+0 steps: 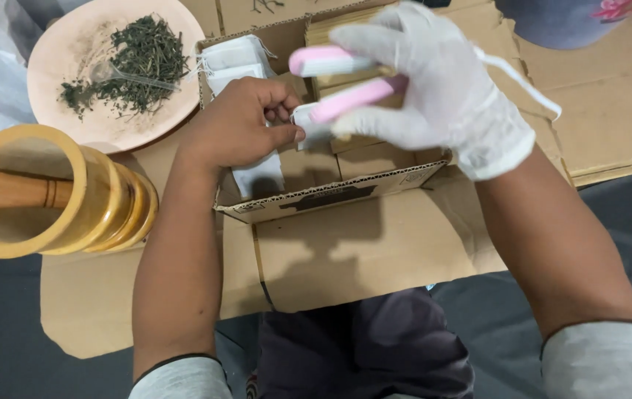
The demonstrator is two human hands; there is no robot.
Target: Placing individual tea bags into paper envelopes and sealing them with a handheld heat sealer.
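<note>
My bare left hand pinches a small white pouch by its edge, above an open cardboard box. My right hand, in a white glove, grips a pink and white handheld clamp tool whose two arms straddle the pouch's edge. Under my left hand, inside the box, lie more white pouches. A white cord trails from the tool to the right.
A pink plate with dried green herbs and a clear spoon sits at the upper left. A wooden mortar with a pestle lies at the left. Flattened cardboard covers the dark floor.
</note>
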